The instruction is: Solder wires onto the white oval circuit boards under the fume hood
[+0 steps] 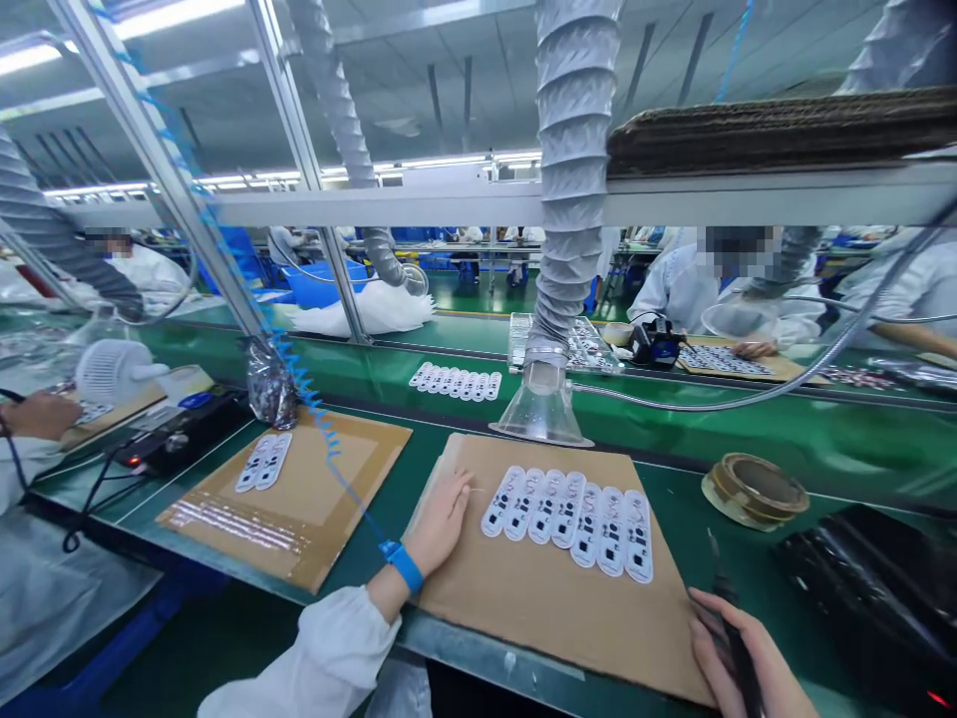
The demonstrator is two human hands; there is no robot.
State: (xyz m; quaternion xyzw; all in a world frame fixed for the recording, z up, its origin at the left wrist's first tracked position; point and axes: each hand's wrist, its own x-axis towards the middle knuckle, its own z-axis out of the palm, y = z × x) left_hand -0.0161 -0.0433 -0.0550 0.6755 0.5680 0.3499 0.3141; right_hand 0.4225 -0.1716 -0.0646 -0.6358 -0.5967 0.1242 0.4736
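While your left hand (pixel 438 519) lies over the left part of the cardboard sheet (pixel 523 598), its fingers stretched out and nothing visible in that grip, your right hand (pixel 774 663) has its grip closed on a dark, pen-shaped tool (pixel 740 658) by the sheet's right edge. Seven white boards (pixel 566 524) lie on the sheet between your hands in an uneven row. Underneath is your dark green counter (pixel 411 479); a brighter green strip (pixel 374 379) runs behind it, carrying another row of boards (pixel 456 383). To your left, a second cardboard sheet (pixel 306 499) bears two boards (pixel 263 462); to your right sits a roll of tape (pixel 755 509). A ribbed grey duct (pixel 572 150) comes down to a clear funnel (pixel 542 404) behind your sheet, and people in white (pixel 665 284) sit across the room under strip lights (pixel 168 15). The undersides of your left fingers are hidden, and the lower border cuts off your right wrist and the tool's rear end. The black object (pixel 859 588) beside it is too dark to identify, and the small markings on your boards can't be read.
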